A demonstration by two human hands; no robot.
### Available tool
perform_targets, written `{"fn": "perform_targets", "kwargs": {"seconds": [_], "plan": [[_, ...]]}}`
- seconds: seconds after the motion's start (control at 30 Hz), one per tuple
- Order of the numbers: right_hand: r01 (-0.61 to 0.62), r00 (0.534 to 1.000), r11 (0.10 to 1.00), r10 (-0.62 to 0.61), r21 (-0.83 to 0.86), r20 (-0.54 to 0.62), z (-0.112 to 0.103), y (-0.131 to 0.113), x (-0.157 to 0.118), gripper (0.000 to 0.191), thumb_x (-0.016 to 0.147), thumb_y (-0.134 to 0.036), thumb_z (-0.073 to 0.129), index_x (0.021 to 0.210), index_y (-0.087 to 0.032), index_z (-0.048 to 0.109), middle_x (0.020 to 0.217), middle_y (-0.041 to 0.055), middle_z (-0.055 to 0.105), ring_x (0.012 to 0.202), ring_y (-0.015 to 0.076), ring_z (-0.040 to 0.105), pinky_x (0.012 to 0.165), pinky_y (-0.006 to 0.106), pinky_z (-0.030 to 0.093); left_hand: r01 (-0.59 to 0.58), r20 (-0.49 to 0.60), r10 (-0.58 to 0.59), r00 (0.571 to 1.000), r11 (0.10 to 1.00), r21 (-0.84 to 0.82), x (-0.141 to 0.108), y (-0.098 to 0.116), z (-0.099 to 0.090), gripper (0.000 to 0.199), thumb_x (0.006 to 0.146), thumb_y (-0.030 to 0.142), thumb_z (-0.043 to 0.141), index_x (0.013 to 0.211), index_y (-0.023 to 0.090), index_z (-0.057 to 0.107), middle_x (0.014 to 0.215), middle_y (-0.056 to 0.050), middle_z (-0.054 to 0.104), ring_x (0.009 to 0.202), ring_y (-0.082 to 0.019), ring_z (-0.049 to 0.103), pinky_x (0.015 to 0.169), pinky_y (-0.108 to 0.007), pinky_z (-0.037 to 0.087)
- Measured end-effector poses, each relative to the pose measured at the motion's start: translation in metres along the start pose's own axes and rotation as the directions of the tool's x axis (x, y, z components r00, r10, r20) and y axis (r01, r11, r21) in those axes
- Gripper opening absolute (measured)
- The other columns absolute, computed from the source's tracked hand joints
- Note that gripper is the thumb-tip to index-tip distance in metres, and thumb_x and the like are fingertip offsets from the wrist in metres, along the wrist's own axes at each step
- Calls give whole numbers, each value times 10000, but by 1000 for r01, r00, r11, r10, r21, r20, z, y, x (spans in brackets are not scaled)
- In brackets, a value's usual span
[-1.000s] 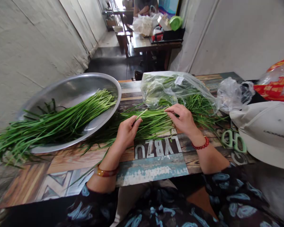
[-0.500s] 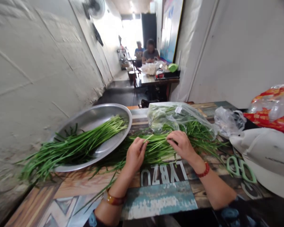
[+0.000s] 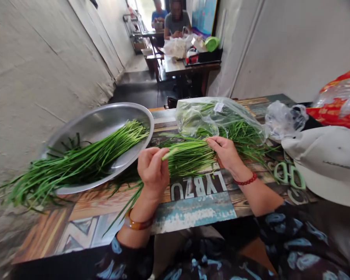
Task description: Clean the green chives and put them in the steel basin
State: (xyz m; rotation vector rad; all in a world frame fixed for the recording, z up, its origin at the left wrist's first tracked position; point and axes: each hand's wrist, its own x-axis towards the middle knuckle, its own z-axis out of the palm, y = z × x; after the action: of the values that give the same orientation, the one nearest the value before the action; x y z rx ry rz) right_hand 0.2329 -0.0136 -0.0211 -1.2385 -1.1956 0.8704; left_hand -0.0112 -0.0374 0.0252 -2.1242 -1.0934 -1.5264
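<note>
My left hand [image 3: 154, 171] is closed, with the pale end of a green chive [image 3: 169, 153] sticking out between thumb and fingers. Long leaves trail out below that wrist. My right hand [image 3: 225, 152] pinches thumb and forefinger together on chive stems at the right end of the loose pile of chives [image 3: 191, 161] on the table. A large metal basin [image 3: 125, 107] at the left carries a thick bundle of chives [image 3: 102, 159], its leaves hanging over the rim. Behind my right hand, a clear plastic bag [image 3: 189, 112] partly covers more chives.
Green-handled scissors [image 3: 289, 175] lie at the right beside a pale cap [image 3: 332, 151]. Behind them are a crumpled plastic bag [image 3: 282, 118] and a red-and-clear package [image 3: 338, 101]. Two people sit at farther tables [image 3: 175, 68].
The view has tilted down. My left hand has turned upright and moved left of the pile, nearer the basin. My right thumb and fingers have come together on the stems.
</note>
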Motion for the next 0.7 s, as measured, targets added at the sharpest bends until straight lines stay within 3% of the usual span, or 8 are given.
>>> {"fn": "perform_targets", "kwargs": {"seconds": [0.17,0.23,0.3,0.37,0.47,0.6,0.7], "plan": [[-16,990,997,5,77,140,9,-3,-7,300,802,-479,688,892,-204,768,786,19,725,718,140,628,673,264,497,-228,144,248,958,963,-144,-10,28,3,237,892,88,553,1096,182,628,968,-89,674,930,-192,599,812,-326,485],[44,973,998,-52,39,224,12,-7,-10,288,832,-472,662,897,-212,767,793,21,730,734,149,645,695,278,507,-242,200,271,941,957,-159,-12,31,7,256,903,88,534,1128,180,614,1077,-113,685,1063,-219,599,898,-362,488],[152,940,988,-141,-11,310,13,-11,-13,262,857,-446,644,886,-215,764,821,27,741,768,163,661,738,301,516,-191,275,221,936,973,-132,-13,29,12,255,929,111,500,1151,171,610,1120,-129,686,1094,-229,602,915,-372,482],[248,910,967,-213,-56,355,14,-13,-16,222,859,-410,652,878,-217,761,848,32,746,795,171,669,769,315,517,-73,416,106,903,993,-94,-15,26,17,245,965,169,461,1153,162,617,1041,-121,700,967,-211,635,830,-336,485],[239,924,967,-199,-89,325,16,-13,-18,166,809,-363,713,861,-209,747,814,20,734,721,152,650,701,291,509,216,634,-92,768,969,-121,-17,21,24,235,986,263,439,1024,162,648,849,-63,677,744,-159,598,674,-266,435],[63,967,998,-63,7,249,15,-9,-17,175,792,-359,731,839,-191,720,735,3,706,642,126,621,635,264,492,613,766,-251,592,757,-226,-15,18,27,301,963,331,461,729,166,556,611,27,500,590,-110,444,570,-226,338],[24,994,995,-34,97,105,9,-10,-13,189,820,-383,705,825,-194,704,707,-1,693,659,121,622,658,257,497,757,799,-312,515,603,-253,-11,16,27,351,949,372,465,659,175,484,562,50,404,549,-96,361,538,-224,294]]}}
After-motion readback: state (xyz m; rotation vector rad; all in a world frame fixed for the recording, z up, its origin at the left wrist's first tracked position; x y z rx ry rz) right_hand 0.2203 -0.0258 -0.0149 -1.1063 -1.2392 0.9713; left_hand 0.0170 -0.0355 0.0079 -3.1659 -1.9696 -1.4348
